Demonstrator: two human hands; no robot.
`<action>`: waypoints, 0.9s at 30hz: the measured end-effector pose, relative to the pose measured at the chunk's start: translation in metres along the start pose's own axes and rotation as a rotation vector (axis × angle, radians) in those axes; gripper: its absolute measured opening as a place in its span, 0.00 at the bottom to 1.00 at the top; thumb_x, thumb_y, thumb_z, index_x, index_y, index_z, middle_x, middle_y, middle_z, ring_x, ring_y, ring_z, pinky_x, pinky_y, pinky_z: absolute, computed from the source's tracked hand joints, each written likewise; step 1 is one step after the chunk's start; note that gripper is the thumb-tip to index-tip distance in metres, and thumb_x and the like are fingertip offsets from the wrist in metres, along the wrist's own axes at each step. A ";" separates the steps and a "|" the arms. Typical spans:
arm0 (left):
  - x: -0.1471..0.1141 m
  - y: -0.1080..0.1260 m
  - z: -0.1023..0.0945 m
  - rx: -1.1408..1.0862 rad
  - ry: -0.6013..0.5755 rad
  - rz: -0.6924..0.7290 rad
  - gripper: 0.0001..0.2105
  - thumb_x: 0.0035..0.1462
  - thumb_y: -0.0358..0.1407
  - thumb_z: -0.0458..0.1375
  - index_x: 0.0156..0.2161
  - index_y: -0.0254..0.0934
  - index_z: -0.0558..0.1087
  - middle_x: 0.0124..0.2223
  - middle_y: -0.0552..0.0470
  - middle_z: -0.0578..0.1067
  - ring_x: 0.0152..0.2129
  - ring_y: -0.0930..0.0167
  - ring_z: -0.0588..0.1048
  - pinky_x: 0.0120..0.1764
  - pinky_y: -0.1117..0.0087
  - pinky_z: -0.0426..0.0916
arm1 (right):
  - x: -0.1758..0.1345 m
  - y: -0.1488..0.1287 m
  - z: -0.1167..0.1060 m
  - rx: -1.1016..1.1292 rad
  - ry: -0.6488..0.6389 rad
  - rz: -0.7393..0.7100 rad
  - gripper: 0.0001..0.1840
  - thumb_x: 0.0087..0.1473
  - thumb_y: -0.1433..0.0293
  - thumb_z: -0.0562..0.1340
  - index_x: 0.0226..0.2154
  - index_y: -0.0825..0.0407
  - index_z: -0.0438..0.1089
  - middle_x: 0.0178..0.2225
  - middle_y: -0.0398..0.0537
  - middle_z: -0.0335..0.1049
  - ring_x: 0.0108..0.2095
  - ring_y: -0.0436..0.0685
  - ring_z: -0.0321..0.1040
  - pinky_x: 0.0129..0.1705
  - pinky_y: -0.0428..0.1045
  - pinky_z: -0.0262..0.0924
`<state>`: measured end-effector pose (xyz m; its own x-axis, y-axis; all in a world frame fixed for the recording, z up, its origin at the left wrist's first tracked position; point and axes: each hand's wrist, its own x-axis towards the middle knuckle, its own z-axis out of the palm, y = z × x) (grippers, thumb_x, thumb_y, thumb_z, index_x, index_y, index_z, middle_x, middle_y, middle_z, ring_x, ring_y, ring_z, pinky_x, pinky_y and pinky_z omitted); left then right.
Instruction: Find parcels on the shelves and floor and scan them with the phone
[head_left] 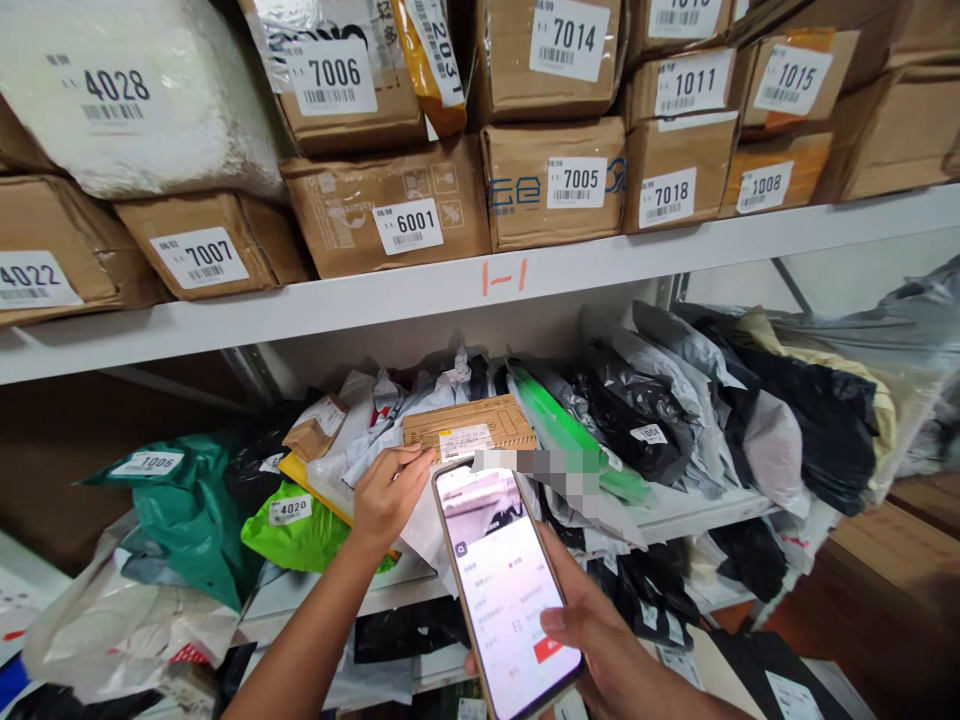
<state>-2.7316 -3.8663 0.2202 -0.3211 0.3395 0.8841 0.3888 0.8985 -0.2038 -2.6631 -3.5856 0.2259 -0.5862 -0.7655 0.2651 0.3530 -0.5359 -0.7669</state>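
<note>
Phone [517,610]: right hand [596,625], fingers closed round it. Cardboard box [480,417]: edge pinched by left hand [386,492], fingers together, presumably keeping label [465,439] facing outward.

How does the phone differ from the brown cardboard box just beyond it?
The phone has a lit screen; the brown cardboard box bears a printed label. The phone's length runs up the view; the box's, across it. The right hand holds the phone; the left hand grips the box. Both are oblong.
</note>
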 end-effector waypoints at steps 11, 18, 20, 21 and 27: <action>-0.001 0.000 0.004 0.019 0.013 0.002 0.16 0.57 0.27 0.58 0.50 0.39 0.73 0.41 0.47 0.75 0.42 0.65 0.75 0.44 0.63 0.74 | 0.004 -0.007 0.003 0.010 -0.067 -0.004 0.42 0.51 0.61 0.64 0.62 0.46 0.43 0.42 0.52 0.75 0.39 0.65 0.76 0.31 0.49 0.66; 0.001 0.002 0.002 -0.007 0.031 0.015 0.17 0.56 0.27 0.59 0.51 0.38 0.72 0.41 0.47 0.75 0.41 0.65 0.75 0.43 0.63 0.74 | 0.002 -0.007 0.003 -0.064 -0.069 -0.001 0.47 0.48 0.64 0.68 0.61 0.45 0.41 0.45 0.56 0.74 0.41 0.67 0.76 0.23 0.42 0.63; 0.002 0.002 0.001 0.005 0.034 0.024 0.16 0.56 0.28 0.58 0.51 0.38 0.72 0.40 0.47 0.75 0.40 0.66 0.76 0.42 0.64 0.74 | 0.001 -0.005 0.002 -0.141 -0.050 0.012 0.51 0.46 0.68 0.70 0.62 0.43 0.38 0.45 0.55 0.74 0.41 0.65 0.76 0.23 0.41 0.64; 0.002 0.002 0.001 0.009 0.034 0.028 0.16 0.57 0.28 0.58 0.51 0.38 0.72 0.40 0.47 0.75 0.40 0.66 0.76 0.42 0.64 0.74 | 0.001 -0.004 0.001 -0.180 -0.038 0.016 0.52 0.46 0.69 0.70 0.62 0.42 0.37 0.45 0.55 0.74 0.41 0.65 0.76 0.23 0.42 0.66; 0.003 0.002 0.001 0.003 0.039 0.039 0.14 0.57 0.28 0.58 0.49 0.37 0.72 0.40 0.45 0.75 0.40 0.65 0.76 0.39 0.64 0.75 | 0.000 0.003 0.000 -0.219 -0.019 -0.018 0.49 0.48 0.70 0.69 0.62 0.40 0.38 0.45 0.55 0.73 0.43 0.66 0.75 0.24 0.44 0.68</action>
<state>-2.7331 -3.8635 0.2215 -0.2723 0.3630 0.8911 0.3977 0.8858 -0.2393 -2.6619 -3.5876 0.2240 -0.5764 -0.7642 0.2895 0.1742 -0.4610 -0.8701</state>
